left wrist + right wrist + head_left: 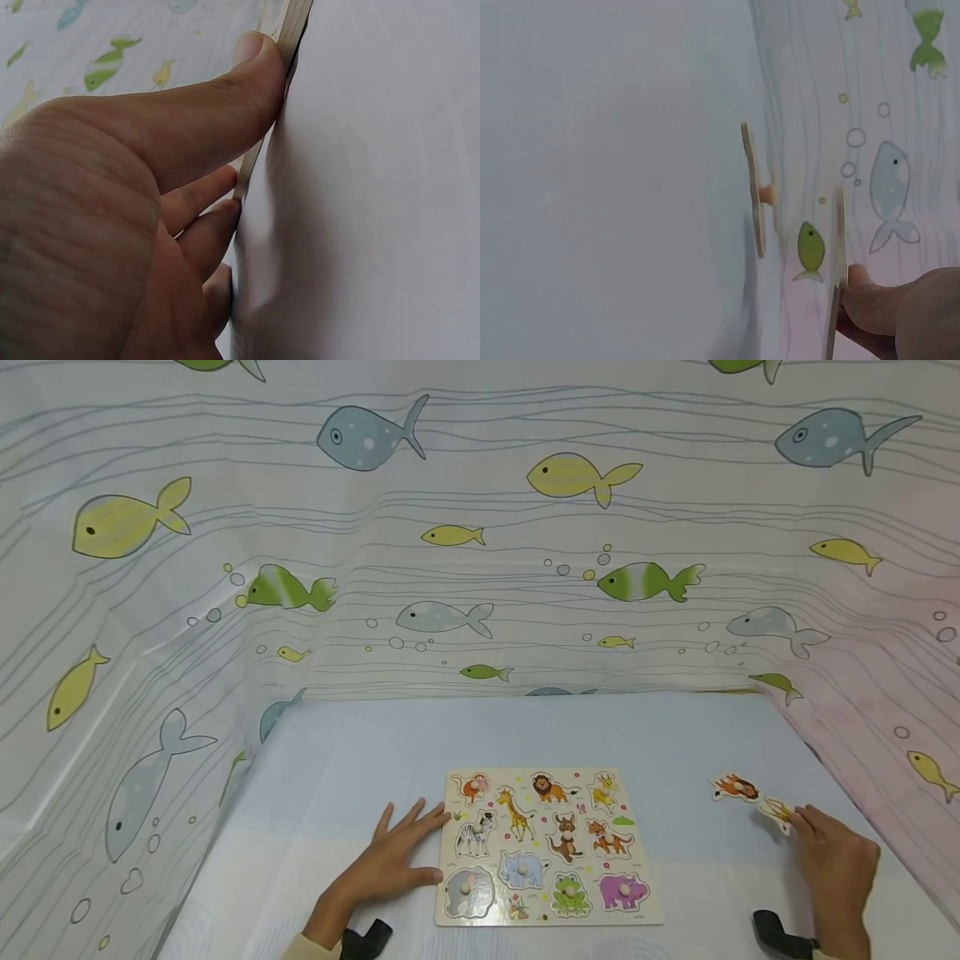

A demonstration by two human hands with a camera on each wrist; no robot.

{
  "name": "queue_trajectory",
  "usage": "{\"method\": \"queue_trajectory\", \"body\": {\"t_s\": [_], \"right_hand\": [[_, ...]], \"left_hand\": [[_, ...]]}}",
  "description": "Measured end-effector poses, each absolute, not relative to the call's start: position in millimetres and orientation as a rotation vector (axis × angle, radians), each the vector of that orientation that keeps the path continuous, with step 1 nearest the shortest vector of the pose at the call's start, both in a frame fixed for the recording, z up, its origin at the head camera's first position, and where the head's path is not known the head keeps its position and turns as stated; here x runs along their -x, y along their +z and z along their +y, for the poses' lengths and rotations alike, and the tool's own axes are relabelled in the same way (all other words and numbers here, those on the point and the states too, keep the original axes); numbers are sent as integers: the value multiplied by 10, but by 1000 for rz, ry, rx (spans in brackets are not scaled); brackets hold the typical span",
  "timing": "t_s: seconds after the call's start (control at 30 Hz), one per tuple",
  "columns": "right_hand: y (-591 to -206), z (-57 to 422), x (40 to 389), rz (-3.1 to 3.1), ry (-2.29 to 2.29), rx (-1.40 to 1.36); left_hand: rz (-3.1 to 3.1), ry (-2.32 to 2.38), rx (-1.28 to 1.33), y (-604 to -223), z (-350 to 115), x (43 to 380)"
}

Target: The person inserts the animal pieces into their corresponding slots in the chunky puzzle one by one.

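Observation:
A wooden animal puzzle board (540,860) lies flat on the table. My left hand (397,856) is spread at its left side, thumb and fingertips touching the edge; the left wrist view shows the thumb against the board's edge (296,30). Well to the right of the board, my right hand (836,856) pinches a thin yellow-and-white animal-shaped puzzle piece (776,812). The right wrist view shows that held piece (838,240) edge-on at the thumb. Just beyond it, an orange-brown animal puzzle piece (737,787) rests on the table, its knob (767,195) sticking up.
Knobbed pieces sit in the board, among them a grey elephant (468,893), a green frog (570,895) and a purple hippo (622,892). The pale tabletop (360,752) meets a fish-patterned sheet (510,585) at the back and sides.

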State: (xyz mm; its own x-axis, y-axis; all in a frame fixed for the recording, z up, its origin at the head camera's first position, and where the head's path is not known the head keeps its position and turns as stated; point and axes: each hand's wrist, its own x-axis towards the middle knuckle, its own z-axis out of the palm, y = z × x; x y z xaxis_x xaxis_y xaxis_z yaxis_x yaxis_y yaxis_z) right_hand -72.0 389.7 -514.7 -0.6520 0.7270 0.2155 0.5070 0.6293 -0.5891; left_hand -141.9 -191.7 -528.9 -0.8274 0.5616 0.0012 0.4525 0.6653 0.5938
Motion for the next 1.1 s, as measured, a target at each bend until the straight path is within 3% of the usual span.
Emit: {"method": "queue_trajectory", "body": {"t_s": [0.17,0.5,1.1], "right_hand": [[-5071,3709,779,-2485,699,802],[-4970,3188,937,-2422,741,133],[-4852,2427,1298,-2512,901,-305]], "left_hand": [[2700,898,-830,-5279,-1915,1412],[2702,909,-842,-5272,-1917,1404],[2714,908,-869,-5266,-1917,1406]]}}
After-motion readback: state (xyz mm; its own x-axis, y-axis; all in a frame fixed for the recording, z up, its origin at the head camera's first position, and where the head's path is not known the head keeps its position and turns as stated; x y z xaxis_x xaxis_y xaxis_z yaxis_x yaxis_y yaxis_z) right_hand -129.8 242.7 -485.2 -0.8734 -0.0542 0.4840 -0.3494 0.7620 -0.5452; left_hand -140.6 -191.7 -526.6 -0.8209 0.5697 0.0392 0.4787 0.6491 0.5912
